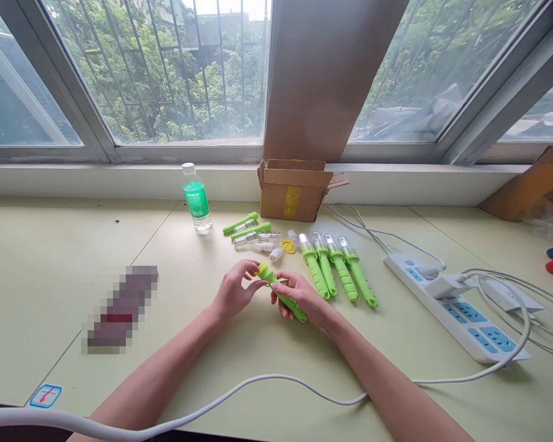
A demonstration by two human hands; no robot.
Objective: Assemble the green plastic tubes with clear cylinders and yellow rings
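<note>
My right hand [299,296] is wrapped round the green handle [283,299] of a light stick without a clear cap on it. At the handle's upper end, my left hand [239,285] pinches a yellow ring [260,269] around the rim. Just beyond lie two loose yellow rings [287,246], white cylindrical parts [276,253] and clear ribbed caps [270,237]. Two more green handles [251,231] rest behind these. To the right, several light sticks with clear caps [338,267] lie side by side.
An open cardboard box [291,191] stands against the window ledge, with a water bottle [196,197] to its left. On the right is a power strip [456,313] with plugs. A white cable [276,376] crosses the table front. A blurred dark object [124,307] lies left.
</note>
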